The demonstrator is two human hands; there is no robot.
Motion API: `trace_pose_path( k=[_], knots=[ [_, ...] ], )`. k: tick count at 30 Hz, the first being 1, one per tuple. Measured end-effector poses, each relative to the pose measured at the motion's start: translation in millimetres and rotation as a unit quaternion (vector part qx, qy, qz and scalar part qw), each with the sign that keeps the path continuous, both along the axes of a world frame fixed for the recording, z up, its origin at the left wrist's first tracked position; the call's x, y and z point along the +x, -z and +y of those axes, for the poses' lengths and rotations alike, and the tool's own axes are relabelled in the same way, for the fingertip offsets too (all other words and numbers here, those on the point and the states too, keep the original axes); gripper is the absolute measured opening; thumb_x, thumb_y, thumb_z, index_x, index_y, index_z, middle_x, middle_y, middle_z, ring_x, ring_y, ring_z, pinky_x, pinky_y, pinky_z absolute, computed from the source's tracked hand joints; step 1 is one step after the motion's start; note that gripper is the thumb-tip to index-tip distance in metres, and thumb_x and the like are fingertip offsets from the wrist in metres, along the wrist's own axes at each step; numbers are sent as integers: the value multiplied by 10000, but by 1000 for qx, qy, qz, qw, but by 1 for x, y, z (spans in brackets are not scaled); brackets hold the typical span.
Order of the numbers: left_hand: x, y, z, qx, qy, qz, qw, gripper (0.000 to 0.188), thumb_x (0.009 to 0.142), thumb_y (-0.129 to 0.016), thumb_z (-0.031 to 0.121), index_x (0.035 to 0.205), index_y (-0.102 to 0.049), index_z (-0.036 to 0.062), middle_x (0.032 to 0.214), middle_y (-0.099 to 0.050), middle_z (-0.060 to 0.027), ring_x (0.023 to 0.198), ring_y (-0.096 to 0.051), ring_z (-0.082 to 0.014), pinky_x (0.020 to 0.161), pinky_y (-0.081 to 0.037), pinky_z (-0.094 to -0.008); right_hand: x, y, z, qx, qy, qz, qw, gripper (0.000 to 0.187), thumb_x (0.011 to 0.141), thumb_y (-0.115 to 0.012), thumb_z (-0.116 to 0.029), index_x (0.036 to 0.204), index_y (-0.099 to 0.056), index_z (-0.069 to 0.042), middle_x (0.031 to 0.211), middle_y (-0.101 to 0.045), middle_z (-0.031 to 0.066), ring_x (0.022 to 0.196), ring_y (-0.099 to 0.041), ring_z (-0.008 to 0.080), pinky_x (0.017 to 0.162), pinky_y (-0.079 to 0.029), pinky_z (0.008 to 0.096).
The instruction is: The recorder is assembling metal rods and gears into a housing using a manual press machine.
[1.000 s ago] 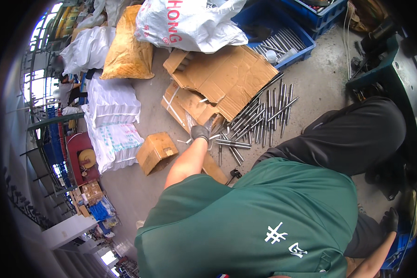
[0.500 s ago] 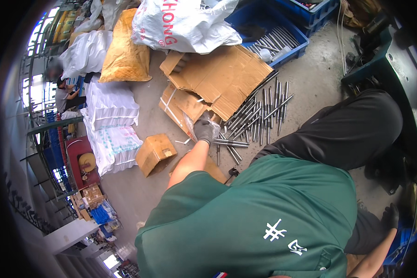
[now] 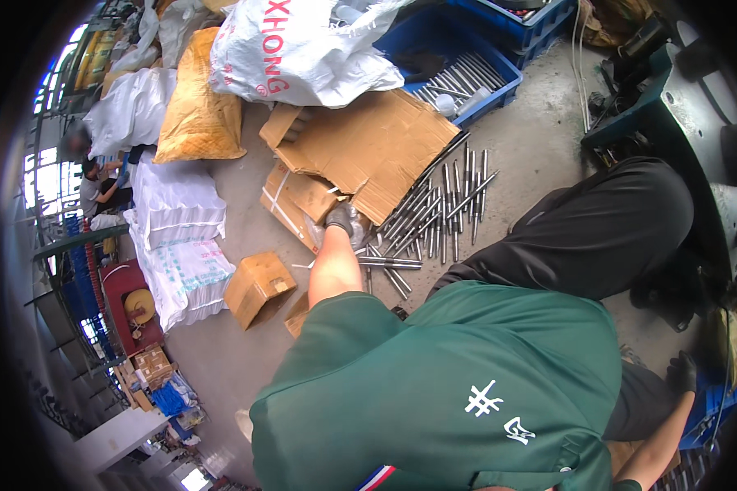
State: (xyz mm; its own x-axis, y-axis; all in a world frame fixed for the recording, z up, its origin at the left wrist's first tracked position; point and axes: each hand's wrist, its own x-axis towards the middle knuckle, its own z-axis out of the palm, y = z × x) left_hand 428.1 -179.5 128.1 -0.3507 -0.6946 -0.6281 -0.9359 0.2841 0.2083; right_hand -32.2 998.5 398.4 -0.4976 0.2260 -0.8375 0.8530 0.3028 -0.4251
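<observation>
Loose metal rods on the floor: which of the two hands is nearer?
Left. The left hand is just to their left, at the opened cardboard carton; the right hand is well away from the rods, at the far right.

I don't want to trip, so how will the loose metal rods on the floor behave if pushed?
The metal rods look round, so they'd probably roll. Their metallic sheen suggests they're stiff and heavy for their size. Several lie crossed, so pushing one may shift others.
</observation>
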Motion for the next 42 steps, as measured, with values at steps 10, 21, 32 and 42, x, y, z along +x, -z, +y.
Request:
trace_pose_path(
  k=[10,21,32,42],
  knots=[
    [-51,-54,106,-175,68,-28,982,442,974,-555,326,1336,-704,120,1424,-635,-182,1328,-616,-313,1111,-488,-439,11,-58,-32,68,37,22,997,106,981,-632,-255,1054,-599,-186,746,-580,50,541,-525,211,458,-395,364],
    [-85,-103,154,-65,177,-84,978,438,965,-565,328,1322,-714,123,1412,-645,-176,1316,-624,-307,1105,-493,-437,16,-38,8,24,-27,-37,999,205,975,-610,-277,1166,-607,-201,830,-658,83,608,-636,274,480,-442,419],
    [-133,-93,172,19,310,-105,945,433,957,-575,330,1309,-723,126,1400,-655,-169,1305,-633,-302,1098,-498,-435,26,-61,22,28,-58,-7,998,378,999,-600,-286,1335,-585,-116,922,-700,136,635,-668,278,520,-521,406],
    [-203,-89,174,42,477,-135,867,429,949,-584,332,1296,-732,128,1390,-664,-164,1295,-641,-297,1093,-503,-434,28,-89,-58,169,-80,-34,982,399,956,-617,-325,1282,-614,-94,1043,-722,135,756,-712,281,606,-554,412]
  ],
)
